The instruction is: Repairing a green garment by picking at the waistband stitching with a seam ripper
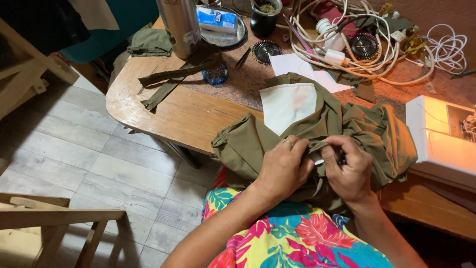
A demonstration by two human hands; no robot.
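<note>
Olive-green cloth, a bunched garment (347,124) with a white lining panel (288,104) showing, lies at the near edge of the wooden table (163,109) and spills toward the person's lap. Both hands work at one spot on its front fold. The left hand (283,168), a ring on one finger, is closed on a pinch of the fabric, knuckles up and wrist angled in from the lower left. The right hand (351,171) is curled tight just beside it, fingers folded around a small tool (327,161) with a pale tip and dark handle whose end meets the cloth; what kind of tool it is cannot be told. The step in hand looks like close work on a seam or edge, the left hand keeping the fabric taut while the right guides the tool. Any further move there would, I judge, call for a steady pinch and small, careful wrist motion. A lit white sewing machine (439,134) stands to the right, with tangled cables (377,49) and a steel flask (179,25) farther back.
</note>
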